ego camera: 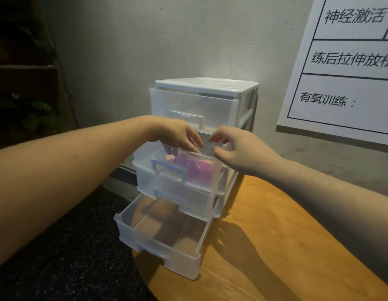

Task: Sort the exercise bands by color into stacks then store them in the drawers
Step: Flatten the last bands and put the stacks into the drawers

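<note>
A small white-framed plastic drawer unit (205, 88) with translucent drawers stands at the back edge of a round orange-brown wooden surface (275, 246), against a grey concrete wall (145, 40).

The unit's top drawer (193, 107) sits pushed in. The second drawer (178, 168) is pulled partway out toward the viewer. The third drawer (184, 198), directly under it, is out by a smaller amount. The bottom drawer (160, 233) is pulled out farthest, and only the surface colour shows through its clear floor.

Purple exercise bands (195, 167) lie bunched inside the second drawer, toward its right side; something pale orange (169, 157) shows just left of them, too blurred through the plastic to identify.

Left hand (178, 135) reaches over the open second drawer, fingers pointed down into it; fingertips show through the drawer wall. Whether its grip has anything cannot be told. Right hand (238, 148) hovers at the drawer's right rear corner, thumb and forefinger curled close together, grip loose; nothing visible between them.

To the unit's right, a white paper chart (345, 72) with black ruled lines and Chinese characters hangs on the wall. To its left, dark speckled floor (69, 246) and dim shelving (26, 66).
</note>
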Available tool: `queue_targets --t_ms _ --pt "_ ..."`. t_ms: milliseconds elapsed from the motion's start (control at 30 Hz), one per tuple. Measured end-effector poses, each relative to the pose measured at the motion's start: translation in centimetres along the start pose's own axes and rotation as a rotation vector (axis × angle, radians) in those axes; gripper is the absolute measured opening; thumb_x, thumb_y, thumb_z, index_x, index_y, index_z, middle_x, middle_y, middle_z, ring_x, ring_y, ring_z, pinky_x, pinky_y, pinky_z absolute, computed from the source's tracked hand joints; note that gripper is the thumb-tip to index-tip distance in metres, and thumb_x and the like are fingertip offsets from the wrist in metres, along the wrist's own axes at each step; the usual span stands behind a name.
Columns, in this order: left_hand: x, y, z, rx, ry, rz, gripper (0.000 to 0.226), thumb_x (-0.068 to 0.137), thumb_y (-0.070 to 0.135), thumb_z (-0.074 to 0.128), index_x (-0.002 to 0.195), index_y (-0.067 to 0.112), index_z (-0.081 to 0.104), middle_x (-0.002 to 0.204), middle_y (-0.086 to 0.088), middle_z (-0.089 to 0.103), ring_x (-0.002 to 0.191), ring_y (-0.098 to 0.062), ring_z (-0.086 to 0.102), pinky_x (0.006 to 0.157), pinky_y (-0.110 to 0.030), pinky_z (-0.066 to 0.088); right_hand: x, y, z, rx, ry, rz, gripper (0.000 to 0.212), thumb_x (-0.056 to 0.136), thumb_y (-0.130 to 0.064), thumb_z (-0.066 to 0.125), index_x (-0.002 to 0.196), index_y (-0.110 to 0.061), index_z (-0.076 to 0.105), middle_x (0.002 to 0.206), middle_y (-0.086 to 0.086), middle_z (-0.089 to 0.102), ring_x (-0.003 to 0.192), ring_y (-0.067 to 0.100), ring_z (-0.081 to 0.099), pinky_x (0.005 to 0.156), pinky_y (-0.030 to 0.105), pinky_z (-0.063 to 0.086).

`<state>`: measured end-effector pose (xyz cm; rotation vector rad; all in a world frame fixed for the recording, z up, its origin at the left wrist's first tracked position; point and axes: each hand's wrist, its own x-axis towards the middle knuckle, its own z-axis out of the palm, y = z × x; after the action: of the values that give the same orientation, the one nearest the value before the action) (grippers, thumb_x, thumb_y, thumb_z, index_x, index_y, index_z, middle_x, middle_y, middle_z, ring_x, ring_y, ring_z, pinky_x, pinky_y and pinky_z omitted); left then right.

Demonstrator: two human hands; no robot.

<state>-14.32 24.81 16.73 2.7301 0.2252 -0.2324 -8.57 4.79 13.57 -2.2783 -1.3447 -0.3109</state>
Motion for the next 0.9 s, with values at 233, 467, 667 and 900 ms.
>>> queue_targets --t_ms 233,467,667,900 --pt "3.4 1.4 -0.1 0.184 -0.265 -0.101 0.05 0.084 0.043 0.078 0.13 0.037 0.059 0.121 0.007 0.065 0.096 -0.012 0.067 0.069 -0.024 0.055 0.4 1.3 -0.2 0.017 -0.015 0.012 0.027 0.096 -0.03 0.058 0.123 -0.024 0.062 0.12 -0.007 0.065 0.106 0.007 0.056 0.087 0.022 0.044" --pt "5.4 1.2 0.9 0.267 -0.327 -0.146 0.065 0.086 0.029 0.079 0.141 0.039 0.047 0.129 0.0 0.061 0.113 -0.024 0.064 0.084 -0.032 0.057 0.5 2.4 -0.3 0.028 -0.001 0.009 0.023 0.097 -0.029 0.058 0.119 -0.025 0.064 0.117 -0.008 0.064 0.104 0.004 0.054 0.08 0.014 0.039" --pt "5.9 0.1 1.9 0.367 -0.15 -0.077 0.034 0.09 0.02 0.069 0.122 0.03 0.067 0.114 0.001 0.069 0.102 -0.021 0.065 0.096 -0.041 0.056 0.3 2.5 -0.2 0.031 0.0 0.008 0.021 0.096 -0.03 0.058 0.116 -0.026 0.066 0.115 -0.008 0.064 0.106 0.007 0.056 0.088 0.024 0.047" --pt "3.5 0.5 0.4 0.269 0.012 -0.023 0.021 0.087 0.019 0.069 0.108 0.017 0.069 0.097 -0.004 0.065 0.084 -0.02 0.057 0.077 -0.035 0.053 0.3 2.8 -0.9 0.051 -0.005 0.026 0.023 0.096 -0.032 0.058 0.116 -0.026 0.067 0.112 -0.007 0.066 0.104 0.01 0.06 0.092 0.033 0.054"
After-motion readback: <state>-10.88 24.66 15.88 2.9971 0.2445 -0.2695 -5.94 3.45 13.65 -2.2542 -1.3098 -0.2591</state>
